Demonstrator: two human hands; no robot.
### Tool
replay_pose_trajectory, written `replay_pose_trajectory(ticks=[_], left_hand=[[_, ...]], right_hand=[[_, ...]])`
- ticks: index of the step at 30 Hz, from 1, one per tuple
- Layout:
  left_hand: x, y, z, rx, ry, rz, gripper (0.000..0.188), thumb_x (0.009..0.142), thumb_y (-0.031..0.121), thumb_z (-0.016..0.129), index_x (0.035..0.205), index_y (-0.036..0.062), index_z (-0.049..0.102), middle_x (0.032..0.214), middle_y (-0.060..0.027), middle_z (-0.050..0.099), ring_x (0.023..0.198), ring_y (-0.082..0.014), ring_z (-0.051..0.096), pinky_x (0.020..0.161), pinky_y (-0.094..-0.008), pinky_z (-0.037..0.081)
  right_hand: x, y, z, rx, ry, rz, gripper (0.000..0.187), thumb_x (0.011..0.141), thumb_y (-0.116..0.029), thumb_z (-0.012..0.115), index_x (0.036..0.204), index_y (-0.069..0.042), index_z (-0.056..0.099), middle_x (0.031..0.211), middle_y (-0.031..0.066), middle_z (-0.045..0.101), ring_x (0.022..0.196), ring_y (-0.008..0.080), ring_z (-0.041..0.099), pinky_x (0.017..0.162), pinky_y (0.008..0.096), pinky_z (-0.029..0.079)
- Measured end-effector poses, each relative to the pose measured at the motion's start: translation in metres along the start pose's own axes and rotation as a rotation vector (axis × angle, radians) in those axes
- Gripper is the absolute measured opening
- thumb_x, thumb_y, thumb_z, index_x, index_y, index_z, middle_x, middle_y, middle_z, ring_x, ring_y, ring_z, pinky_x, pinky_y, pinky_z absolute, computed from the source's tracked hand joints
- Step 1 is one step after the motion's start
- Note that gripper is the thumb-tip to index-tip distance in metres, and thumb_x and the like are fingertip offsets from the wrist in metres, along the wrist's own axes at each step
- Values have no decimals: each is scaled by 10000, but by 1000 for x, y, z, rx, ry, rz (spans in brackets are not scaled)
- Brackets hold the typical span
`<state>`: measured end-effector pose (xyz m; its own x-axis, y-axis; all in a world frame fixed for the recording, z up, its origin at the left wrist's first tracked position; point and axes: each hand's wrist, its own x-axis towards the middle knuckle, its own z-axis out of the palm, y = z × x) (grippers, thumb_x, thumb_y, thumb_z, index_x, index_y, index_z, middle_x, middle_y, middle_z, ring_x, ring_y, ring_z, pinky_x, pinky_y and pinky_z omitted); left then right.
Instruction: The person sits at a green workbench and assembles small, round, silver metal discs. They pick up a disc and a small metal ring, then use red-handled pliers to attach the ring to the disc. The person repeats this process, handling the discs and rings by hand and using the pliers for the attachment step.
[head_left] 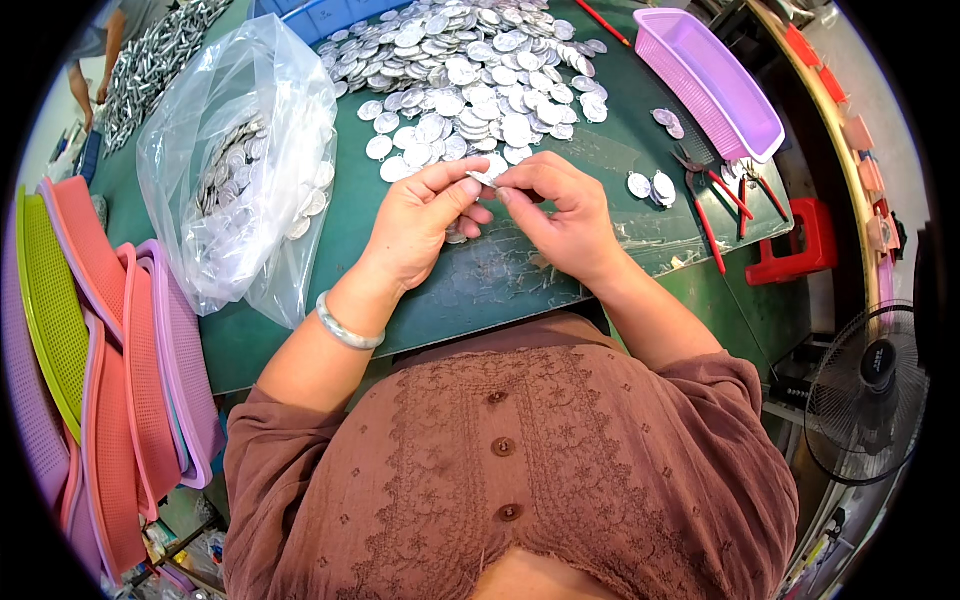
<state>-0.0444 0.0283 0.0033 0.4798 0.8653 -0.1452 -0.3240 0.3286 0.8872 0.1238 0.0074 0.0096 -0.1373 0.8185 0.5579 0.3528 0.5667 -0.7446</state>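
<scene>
Between the fingertips of both hands, above the near part of the green table (pixel 440 300), is a small silver disc (pixel 482 179), seen nearly edge-on. My left hand (pixel 425 215), below a pale bangle, pinches it from the left. From the other side the thumb and forefinger of my right hand (pixel 565 215) grip it too. Just beyond my hands spreads a heap of round silver medallions (pixel 470 85). To the left, a clear plastic bag (pixel 260 180) holds more of these discs. A few loose medallions (pixel 652 187) lie right of my right hand.
Red-handled pliers (pixel 705 205) and a second pair (pixel 760 188) lie at the right, near a purple basket (pixel 710 85). A blue bin (pixel 335 15) stands behind the heap. Stacked baskets (pixel 110 370) flank the left, a fan (pixel 868 390) the right. Metal parts (pixel 165 65) are piled far left.
</scene>
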Motion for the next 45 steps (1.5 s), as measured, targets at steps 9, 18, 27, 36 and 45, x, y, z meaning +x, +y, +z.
replay_pose_trajectory(ticks=[9,18,27,36,45], left_hand=[[1,3,0,-127,20,-145,143,855,178,506,885,45,550,804,-70,594,656,-122,573,508,-204,436],[2,3,-7,-222,-38,-115,88,840,134,509,835,47,522,635,-20,471,579,-116,474,445,-204,346],[1,3,1,-9,136,18,126,821,135,556,902,38,543,636,3,496,509,-68,454,439,-176,352],[1,3,-1,-45,91,-35,93,831,106,529,880,30,550,693,-46,568,509,-69,450,449,-194,353],[0,4,1,-72,97,18,138,831,113,527,904,10,582,744,-66,599,553,-79,492,467,-205,368]], right_hand=[[19,14,-6,-210,-45,215,125,728,-105,599,830,-34,610,717,86,584,616,248,569,574,315,449],[39,46,-12,-664,-166,208,236,699,-97,599,930,-55,573,867,134,533,827,305,544,705,380,445],[40,10,-18,-17,-352,296,241,721,3,580,958,-25,544,697,-3,507,643,73,451,605,216,390],[34,0,-13,256,-193,404,202,781,-36,569,976,7,544,782,-5,555,722,56,498,647,200,412],[19,2,-8,553,-217,549,136,779,-66,566,865,37,580,770,35,591,724,73,530,670,221,434]])
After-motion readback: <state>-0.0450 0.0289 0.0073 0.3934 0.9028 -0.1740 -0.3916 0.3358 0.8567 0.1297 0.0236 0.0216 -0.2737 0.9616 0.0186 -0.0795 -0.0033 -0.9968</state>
